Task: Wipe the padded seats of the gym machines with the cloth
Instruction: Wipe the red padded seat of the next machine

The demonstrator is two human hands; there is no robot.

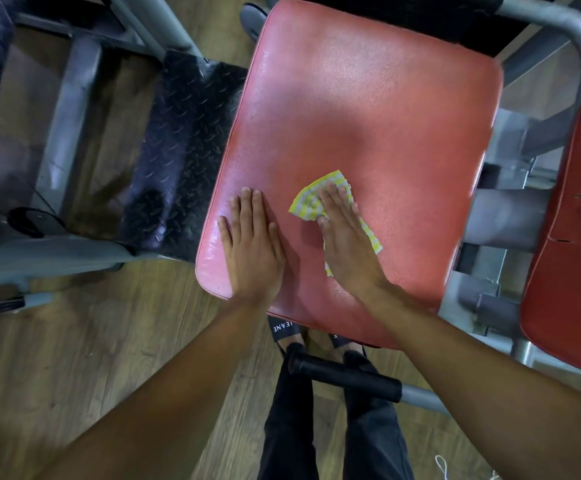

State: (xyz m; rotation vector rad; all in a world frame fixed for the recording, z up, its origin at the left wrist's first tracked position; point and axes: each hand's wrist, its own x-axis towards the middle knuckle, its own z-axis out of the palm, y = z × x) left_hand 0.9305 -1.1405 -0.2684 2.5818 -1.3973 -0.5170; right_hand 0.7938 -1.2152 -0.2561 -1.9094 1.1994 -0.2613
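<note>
A large red padded seat [368,126] fills the middle of the view, its surface shiny. My right hand [346,237] lies flat on the near half of the seat and presses a yellow-and-white checked cloth [311,199] against the pad; the cloth shows beyond the fingertips and along the hand's right side. My left hand [252,244] rests flat on the bare pad near the seat's near left corner, fingers together, holding nothing. The two hands lie side by side, a small gap apart.
A second red pad [573,237] with small tears stands at the right edge. Grey steel frame tubes [580,39] surround the seat. A black checker-plate footplate [185,150] lies left of it. A black foam handle [344,375] crosses above my legs. Wooden floor below.
</note>
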